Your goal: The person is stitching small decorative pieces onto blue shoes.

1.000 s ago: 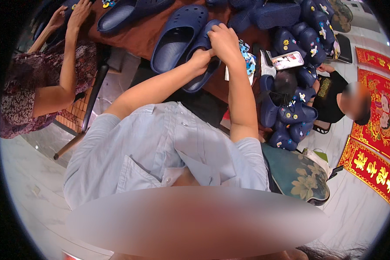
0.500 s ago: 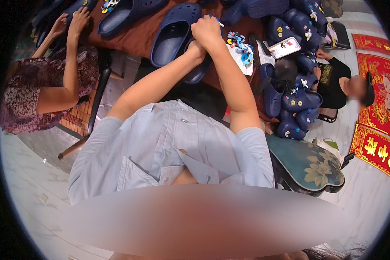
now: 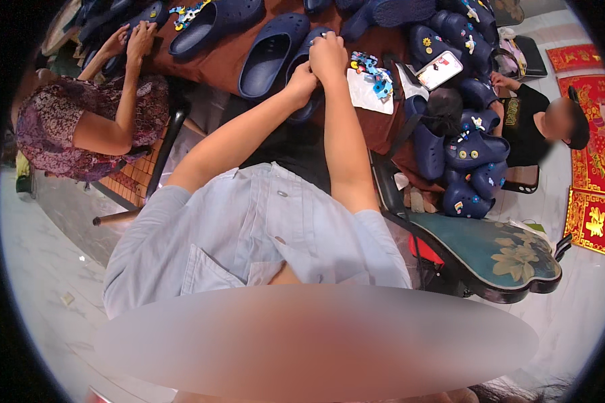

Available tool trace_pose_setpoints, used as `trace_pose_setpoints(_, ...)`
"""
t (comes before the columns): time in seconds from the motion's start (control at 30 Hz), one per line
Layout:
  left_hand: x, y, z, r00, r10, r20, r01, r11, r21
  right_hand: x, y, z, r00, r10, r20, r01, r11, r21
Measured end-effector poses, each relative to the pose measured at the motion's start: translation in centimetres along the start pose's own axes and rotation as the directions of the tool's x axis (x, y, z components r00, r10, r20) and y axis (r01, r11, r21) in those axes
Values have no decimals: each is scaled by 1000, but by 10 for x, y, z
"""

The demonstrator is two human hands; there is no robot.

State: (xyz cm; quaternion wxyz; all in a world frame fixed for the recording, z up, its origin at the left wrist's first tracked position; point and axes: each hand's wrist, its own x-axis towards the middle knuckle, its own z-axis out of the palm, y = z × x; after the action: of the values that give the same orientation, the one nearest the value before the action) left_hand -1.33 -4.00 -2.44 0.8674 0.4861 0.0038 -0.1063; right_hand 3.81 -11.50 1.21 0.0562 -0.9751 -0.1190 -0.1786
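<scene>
A navy foam clog (image 3: 297, 59) lies partly under both my hands at the near edge of the brown-covered table. My left hand (image 3: 302, 82) is closed at the clog's near side, its fingers curled in. Just beyond it, my right hand (image 3: 328, 56) bends its fingers down over the clog's upper; whatever small piece may be under its fingertips is hidden. Another navy clog (image 3: 270, 54) rests directly to the left, opening up. Right of my hands, several blue, yellow and black shoe charms (image 3: 373, 72) lie on a white sheet (image 3: 370, 99).
A phone (image 3: 439, 70) and a heap of charm-decorated clogs (image 3: 474, 151) stand at the right. A cushioned chair (image 3: 470, 248) is near my right side. One co-worker (image 3: 107, 121) sits left, handling a clog; another person (image 3: 538, 127) sits at the far right.
My right hand has shifted slightly down and left, its wrist straighter, and stays on the clog. The whole view has shifted a little. The left co-worker's hands are now closer together.
</scene>
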Motion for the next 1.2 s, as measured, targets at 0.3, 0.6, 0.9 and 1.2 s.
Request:
trace_pose_setpoints(0.3, -76, 48, -31, 975, -54, 217, -62, 866, 496, -100, 9, 15, 804, 358, -475, -58, 842, 536)
trace_pose_setpoints(0.6, -116, 78, -74, 982, 78, 174, -164, 811, 561, -109, 24, 27, 783, 409, -468, -114, 834, 540)
trace_pose_setpoints(0.9, -99, 92, -89, 747, 505, 432, -586, 193, 787, -109, 21, 32, 834, 360, -418, -155, 880, 449)
trace_pose_setpoints(1.2, -105, 69, -100, 703, 508, 498, -605, 59, 794, -107, 19, 33, 849, 340, -403, -174, 902, 395)
